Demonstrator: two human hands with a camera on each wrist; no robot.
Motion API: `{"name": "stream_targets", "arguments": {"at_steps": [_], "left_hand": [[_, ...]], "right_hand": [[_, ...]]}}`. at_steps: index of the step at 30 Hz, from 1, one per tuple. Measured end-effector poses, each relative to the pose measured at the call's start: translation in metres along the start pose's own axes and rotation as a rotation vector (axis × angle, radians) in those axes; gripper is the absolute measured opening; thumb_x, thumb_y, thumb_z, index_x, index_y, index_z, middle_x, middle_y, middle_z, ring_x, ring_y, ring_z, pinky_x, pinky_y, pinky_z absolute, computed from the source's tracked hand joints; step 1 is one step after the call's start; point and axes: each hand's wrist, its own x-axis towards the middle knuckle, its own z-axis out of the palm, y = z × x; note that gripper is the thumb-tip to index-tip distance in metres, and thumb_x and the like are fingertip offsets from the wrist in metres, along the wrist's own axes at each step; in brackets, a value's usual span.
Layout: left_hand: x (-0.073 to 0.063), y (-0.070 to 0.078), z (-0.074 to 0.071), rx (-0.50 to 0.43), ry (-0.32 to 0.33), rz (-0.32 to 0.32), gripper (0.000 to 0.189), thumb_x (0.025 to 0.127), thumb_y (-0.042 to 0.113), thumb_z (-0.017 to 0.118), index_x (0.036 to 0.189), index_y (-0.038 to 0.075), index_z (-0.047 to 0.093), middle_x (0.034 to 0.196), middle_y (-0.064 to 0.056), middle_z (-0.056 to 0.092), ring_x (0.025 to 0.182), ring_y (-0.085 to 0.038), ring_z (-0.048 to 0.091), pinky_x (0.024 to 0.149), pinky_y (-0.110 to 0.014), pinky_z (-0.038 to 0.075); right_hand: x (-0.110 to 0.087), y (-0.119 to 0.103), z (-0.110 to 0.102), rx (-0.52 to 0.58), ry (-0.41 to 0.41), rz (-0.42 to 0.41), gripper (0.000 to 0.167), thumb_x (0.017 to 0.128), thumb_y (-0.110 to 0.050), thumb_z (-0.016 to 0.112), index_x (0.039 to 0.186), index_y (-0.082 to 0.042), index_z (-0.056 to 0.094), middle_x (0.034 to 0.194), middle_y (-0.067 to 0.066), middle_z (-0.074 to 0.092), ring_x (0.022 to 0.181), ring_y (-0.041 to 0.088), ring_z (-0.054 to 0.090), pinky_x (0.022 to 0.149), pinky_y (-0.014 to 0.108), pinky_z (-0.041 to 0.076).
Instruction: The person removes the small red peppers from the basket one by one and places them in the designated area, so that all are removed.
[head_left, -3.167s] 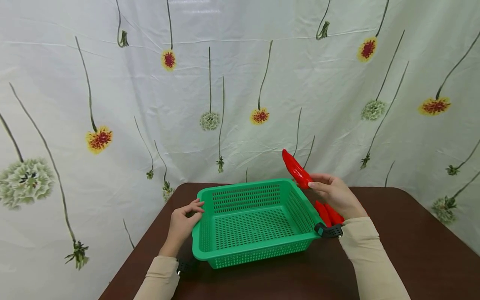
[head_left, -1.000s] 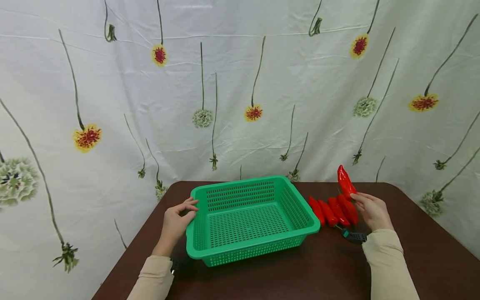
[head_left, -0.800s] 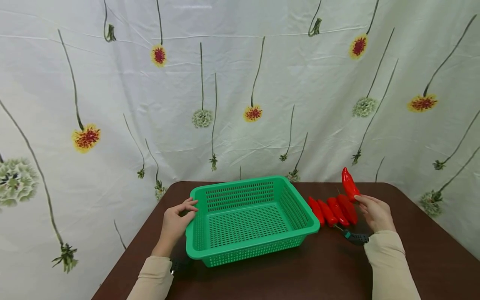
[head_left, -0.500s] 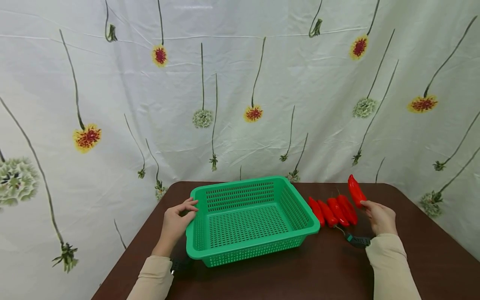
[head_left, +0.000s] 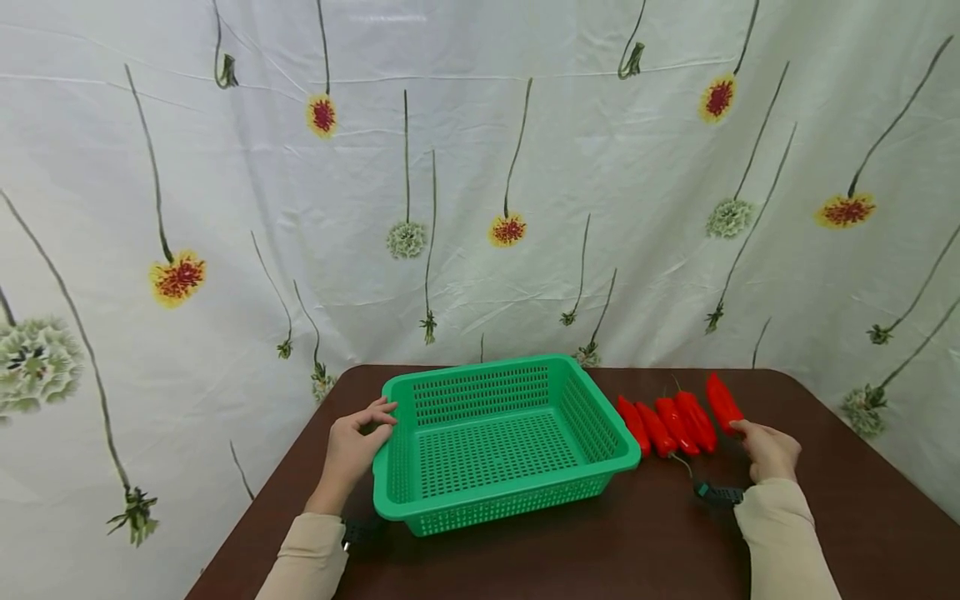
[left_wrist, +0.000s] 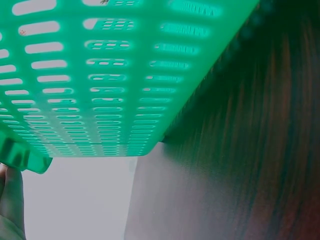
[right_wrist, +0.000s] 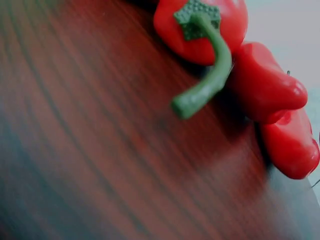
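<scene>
A green slatted plastic basket (head_left: 498, 500) sits on the dark table. My left hand (head_left: 356, 450) grips its left rim, thumb and fingers at the edge; in the left wrist view, part of that hand (left_wrist: 12, 202) shows by the rim. At the right, my right hand (head_left: 772, 450) pinches the near end of a red chili pepper (head_left: 722, 402), which is down at table level or just above it. Several more red peppers (head_left: 677, 425) lie side by side between it and the basket. The right wrist view shows one pepper's green stem (right_wrist: 217, 65); the right hand is not visible there.
The dark wood table (head_left: 600, 550) has a far edge close to a hanging flowered cloth (head_left: 480, 183). A black strap (head_left: 720, 494) is on the right wrist. One pepper's thin stem (head_left: 681, 460) points toward it.
The right hand has carried its pepper away from the basket's right rim, to the right and down beside the other peppers. The left hand has stayed at the basket's rim.
</scene>
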Motion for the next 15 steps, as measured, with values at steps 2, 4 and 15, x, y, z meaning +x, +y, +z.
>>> {"name": "stream_targets", "arguments": {"at_steps": [2,4,15], "left_hand": [[-0.0001,0.0004,-0.0002,-0.007,0.000,0.002,0.015,0.090,-0.003,0.062,0.096,-0.003,0.075,0.130,-0.013,0.068,0.140,-0.026,0.051,0.107,-0.049,0.048],[-0.0003,0.0007,-0.0007,-0.009,0.003,0.004,0.015,0.090,-0.003,0.062,0.096,-0.004,0.075,0.130,-0.014,0.068,0.140,-0.027,0.050,0.107,-0.050,0.047],[-0.0013,0.0001,-0.0042,0.006,0.016,-0.006,0.015,0.089,-0.004,0.062,0.094,-0.002,0.076,0.129,-0.013,0.069,0.139,-0.027,0.051,0.089,-0.005,0.042]], "right_hand": [[0.0011,0.0011,-0.0003,-0.017,0.001,-0.006,0.023,0.088,-0.024,0.072,0.066,-0.027,0.064,0.068,-0.018,0.052,0.084,0.010,0.049,0.066,0.021,0.044],[0.0019,0.0019,0.0001,-0.031,0.004,-0.022,0.024,0.087,-0.022,0.072,0.065,-0.027,0.065,0.068,-0.018,0.052,0.084,0.011,0.049,0.068,0.021,0.044],[0.0017,0.0057,0.0060,-0.110,0.014,-0.067,0.041,0.090,-0.020,0.069,0.120,0.008,0.067,0.106,0.012,0.056,0.115,0.036,0.047,0.111,0.053,0.039]]}}
